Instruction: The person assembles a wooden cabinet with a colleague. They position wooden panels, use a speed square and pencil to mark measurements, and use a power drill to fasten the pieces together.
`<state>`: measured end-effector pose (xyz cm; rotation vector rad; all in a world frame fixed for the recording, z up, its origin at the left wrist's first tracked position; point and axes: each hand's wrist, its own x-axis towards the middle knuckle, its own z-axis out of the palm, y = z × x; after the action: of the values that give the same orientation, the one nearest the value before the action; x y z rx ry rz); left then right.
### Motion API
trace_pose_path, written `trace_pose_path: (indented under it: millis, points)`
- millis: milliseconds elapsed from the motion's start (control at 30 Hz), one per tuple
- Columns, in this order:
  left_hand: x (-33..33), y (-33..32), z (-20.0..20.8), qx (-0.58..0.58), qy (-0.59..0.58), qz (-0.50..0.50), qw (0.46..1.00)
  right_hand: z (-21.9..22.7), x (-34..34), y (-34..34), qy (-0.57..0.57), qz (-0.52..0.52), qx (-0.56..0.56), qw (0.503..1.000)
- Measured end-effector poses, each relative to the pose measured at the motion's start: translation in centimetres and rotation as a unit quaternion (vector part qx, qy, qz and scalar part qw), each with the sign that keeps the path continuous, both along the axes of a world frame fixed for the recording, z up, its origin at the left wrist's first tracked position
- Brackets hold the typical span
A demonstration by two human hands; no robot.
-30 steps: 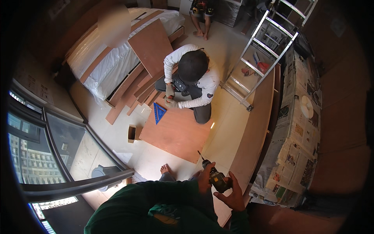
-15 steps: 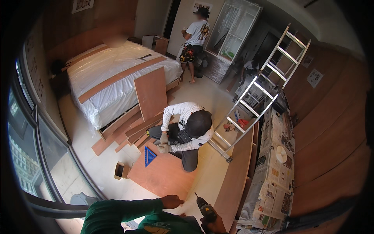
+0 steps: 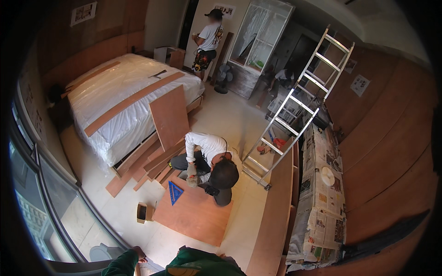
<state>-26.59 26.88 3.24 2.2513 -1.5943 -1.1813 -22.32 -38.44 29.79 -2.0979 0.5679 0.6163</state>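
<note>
My left hand (image 3: 140,254), in a green sleeve, is at the bottom edge, left of my body and near the window frame. Its fingers are curled in; whatever they may hold is too small to make out. My right hand and the drill are out of view. In front of me a reddish plywood sheet (image 3: 195,216) lies flat on the floor. On it rests a blue triangular set square (image 3: 175,192). A co-worker (image 3: 209,156) crouches over its far side, head bent, with gloved hands (image 3: 192,178) together above the sheet.
A small open cardboard box (image 3: 144,212) stands left of the sheet. Boards (image 3: 133,170) lie by the plastic-covered bed (image 3: 124,99). An aluminium ladder (image 3: 294,99) leans at right beside a newspaper-covered bench (image 3: 317,207). Another person (image 3: 209,39) stands near a fan (image 3: 223,76).
My left hand has moved left toward the window. My right hand and the drill have dropped out of view. The crouching co-worker has bent lower over the sheet.
</note>
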Motion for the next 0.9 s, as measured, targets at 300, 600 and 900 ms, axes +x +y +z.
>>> trace_pose_path:
  millis: [300, 600, 900]
  points:
    - [4.2, -11.6, 10.2, 0.226, 0.332, 0.64, 0.655, -0.4, 2.8, -0.8, 0.026, 0.045, -0.027, 0.998]
    - [11.4, -16.7, 13.5, 0.026, 0.334, 0.709, 0.621, -1.8, 3.9, -5.0, 0.041, 0.074, -0.032, 0.996]
    - [11.9, -24.5, 12.8, 0.089, 0.382, 0.682, 0.617, -7.0, 6.1, -12.7, 0.086, 0.109, -0.02, 0.99]
